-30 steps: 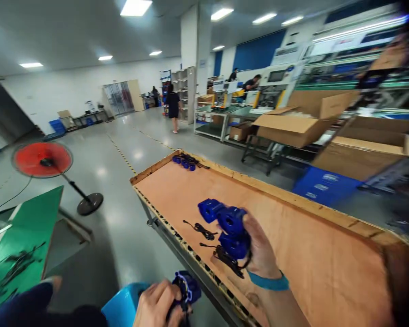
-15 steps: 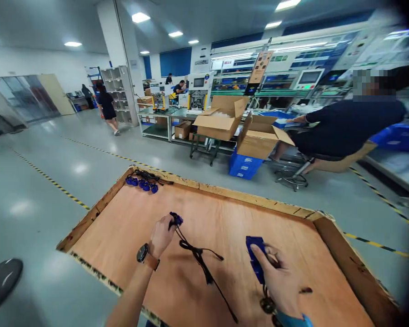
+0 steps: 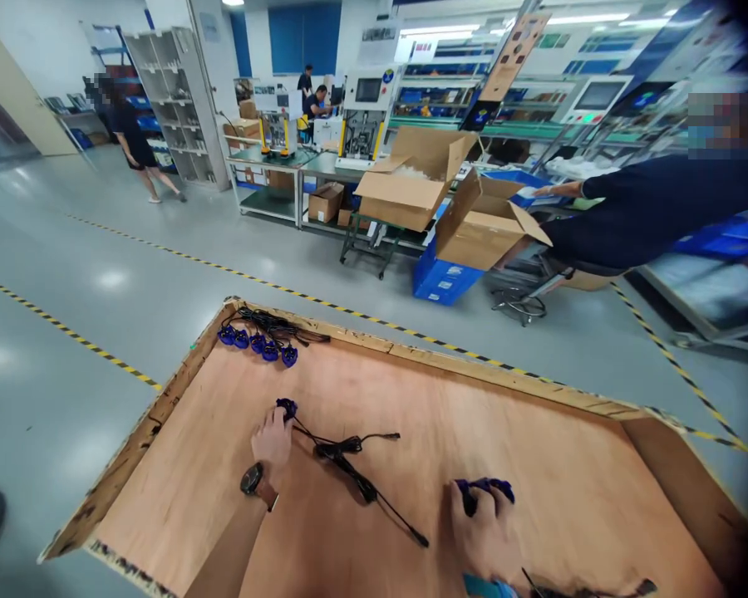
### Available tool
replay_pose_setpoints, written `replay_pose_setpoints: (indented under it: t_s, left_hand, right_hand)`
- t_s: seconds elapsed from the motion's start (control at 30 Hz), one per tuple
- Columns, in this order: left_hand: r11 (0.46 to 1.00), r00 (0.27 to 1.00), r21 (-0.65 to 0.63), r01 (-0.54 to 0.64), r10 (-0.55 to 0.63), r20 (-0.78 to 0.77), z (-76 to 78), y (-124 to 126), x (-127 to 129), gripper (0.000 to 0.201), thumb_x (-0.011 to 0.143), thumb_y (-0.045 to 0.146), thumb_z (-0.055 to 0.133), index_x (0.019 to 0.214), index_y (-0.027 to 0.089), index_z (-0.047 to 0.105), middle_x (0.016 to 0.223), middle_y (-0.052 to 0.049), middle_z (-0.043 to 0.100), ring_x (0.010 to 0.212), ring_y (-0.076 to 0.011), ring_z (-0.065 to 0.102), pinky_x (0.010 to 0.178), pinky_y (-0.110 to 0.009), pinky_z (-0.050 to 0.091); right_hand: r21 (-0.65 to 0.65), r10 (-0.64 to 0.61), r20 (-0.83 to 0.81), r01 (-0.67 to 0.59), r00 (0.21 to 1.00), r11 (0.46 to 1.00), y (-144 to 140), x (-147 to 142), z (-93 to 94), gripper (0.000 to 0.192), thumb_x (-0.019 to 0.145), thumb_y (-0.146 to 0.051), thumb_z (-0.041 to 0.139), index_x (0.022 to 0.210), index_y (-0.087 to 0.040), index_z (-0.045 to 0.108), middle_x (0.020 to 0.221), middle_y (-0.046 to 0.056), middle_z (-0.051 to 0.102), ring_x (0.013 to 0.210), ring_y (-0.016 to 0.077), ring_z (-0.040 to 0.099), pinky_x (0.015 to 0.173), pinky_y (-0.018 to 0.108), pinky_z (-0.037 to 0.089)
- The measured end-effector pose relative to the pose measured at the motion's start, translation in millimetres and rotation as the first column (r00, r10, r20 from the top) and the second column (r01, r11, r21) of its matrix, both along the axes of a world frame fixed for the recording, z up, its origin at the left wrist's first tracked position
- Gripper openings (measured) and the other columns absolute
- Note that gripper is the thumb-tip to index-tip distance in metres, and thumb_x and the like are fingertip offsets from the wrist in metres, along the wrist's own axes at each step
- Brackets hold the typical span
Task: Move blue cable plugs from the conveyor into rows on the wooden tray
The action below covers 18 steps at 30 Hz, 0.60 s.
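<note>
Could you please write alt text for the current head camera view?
The left hand holds a blue part with a black cable, and the right hand holds more blue parts, at a rimmed wooden tabletop. Similar parts lie in its far left corner.

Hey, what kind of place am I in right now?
Probably a factory or assembly workshop: yellow-and-black striped tape runs along the floor, a machine with a screen stands on a workbench, and open cardboard boxes sit nearby.
</note>
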<state>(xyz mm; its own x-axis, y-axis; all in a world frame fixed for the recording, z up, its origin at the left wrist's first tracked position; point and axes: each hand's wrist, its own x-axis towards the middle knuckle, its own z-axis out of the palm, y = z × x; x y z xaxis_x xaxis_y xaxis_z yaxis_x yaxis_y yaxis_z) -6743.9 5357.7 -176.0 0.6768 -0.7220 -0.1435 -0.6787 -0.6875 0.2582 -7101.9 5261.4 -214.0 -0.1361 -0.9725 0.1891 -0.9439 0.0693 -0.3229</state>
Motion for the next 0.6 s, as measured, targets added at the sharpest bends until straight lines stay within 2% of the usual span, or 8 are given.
replay_pose_setpoints:
  t_s: [0.1,0.2,0.27,0.33,0.4,0.43,0.5,0.6]
  left_hand:
    - [0.996,0.997,-0.026,0.080,-0.080,0.015,-5.5,13,-4,0.046,0.095,0.038,0.051,0.134,0.013,0.053,0.128,-0.017,0.061,0.114,-0.0324,0.059,0.095,-0.044,0.047]
    - [0.962,0.966,-0.115,0.249,-0.238,0.104,-7.5,34,7,0.064,0.093,0.046,0.053,0.144,0.010,0.042,0.138,-0.021,0.053,0.123,-0.0345,0.052,0.100,-0.047,0.045]
    - [0.904,0.911,-0.149,0.401,-0.376,0.168,-6.2,45,22,0.075,0.092,0.053,0.053,0.151,0.011,0.034,0.149,-0.022,0.043,0.135,-0.0363,0.042,0.106,-0.050,0.042]
    - [0.813,0.820,-0.134,0.567,-0.541,0.188,-3.6,48,39,0.083,0.090,0.055,0.055,0.156,0.015,0.024,0.160,-0.019,0.029,0.146,-0.0365,0.027,0.113,-0.053,0.035]
    - [0.677,0.683,-0.099,0.729,-0.711,0.168,-1.5,43,57,0.088,0.088,0.055,0.056,0.158,0.019,0.016,0.166,-0.015,0.018,0.152,-0.0349,0.016,0.120,-0.054,0.024]
    - [0.599,0.604,-0.083,0.797,-0.783,0.148,-1.2,39,65,0.090,0.088,0.056,0.056,0.159,0.020,0.014,0.166,-0.013,0.015,0.153,-0.0342,0.012,0.122,-0.055,0.020]
    - [0.449,0.454,-0.067,0.891,-0.884,0.109,-2.6,29,79,0.093,0.087,0.060,0.054,0.159,0.021,0.011,0.166,-0.013,0.015,0.154,-0.0339,0.010,0.124,-0.056,0.015]
    - [0.337,0.342,-0.066,0.939,-0.936,0.086,-9.5,17,91,0.090,0.089,0.062,0.050,0.159,0.021,0.012,0.166,-0.014,0.017,0.154,-0.0342,0.011,0.123,-0.058,0.016]
  right_hand:
    - [-0.041,0.035,-0.124,-0.040,0.992,0.998,6,-1,2.6,0.059,0.088,-0.059,0.036,0.103,-0.010,0.065,0.134,0.024,0.055,0.106,0.0426,0.060,0.082,0.056,0.052]
    - [-0.149,0.004,-0.198,-0.034,0.980,0.988,13,11,13.8,0.059,0.092,-0.056,0.038,0.113,-0.007,0.062,0.140,0.026,0.051,0.121,0.0473,0.050,0.092,0.062,0.047]
    - [-0.218,0.154,-0.213,-0.200,0.965,0.955,16,32,21.1,0.055,0.095,-0.050,0.041,0.119,-0.003,0.059,0.140,0.028,0.050,0.130,0.0442,0.044,0.101,0.059,0.043]
    - [-0.162,0.487,-0.220,-0.524,0.845,0.836,17,61,24.8,0.052,0.096,-0.043,0.045,0.127,-0.002,0.055,0.142,0.027,0.050,0.137,0.0378,0.040,0.110,0.052,0.039]
    - [-0.026,0.768,-0.190,-0.785,0.611,0.619,14,92,24.3,0.055,0.095,-0.039,0.049,0.141,-0.007,0.047,0.150,0.021,0.043,0.144,0.0332,0.031,0.115,0.049,0.034]
    - [0.028,0.841,-0.175,-0.852,0.511,0.523,12,105,22.7,0.061,0.094,-0.040,0.051,0.147,-0.011,0.041,0.155,0.018,0.038,0.147,0.0329,0.026,0.116,0.050,0.032]
    - [0.088,0.913,-0.175,-0.918,0.368,0.386,6,123,17.3,0.075,0.092,-0.047,0.055,0.153,-0.012,0.032,0.159,0.018,0.031,0.148,0.0359,0.022,0.117,0.054,0.028]
    - [0.153,0.962,-0.170,-0.958,0.216,0.242,-6,130,6.4,0.078,0.091,-0.058,0.055,0.149,-0.009,0.039,0.148,0.020,0.047,0.135,0.0368,0.040,0.111,0.054,0.034]
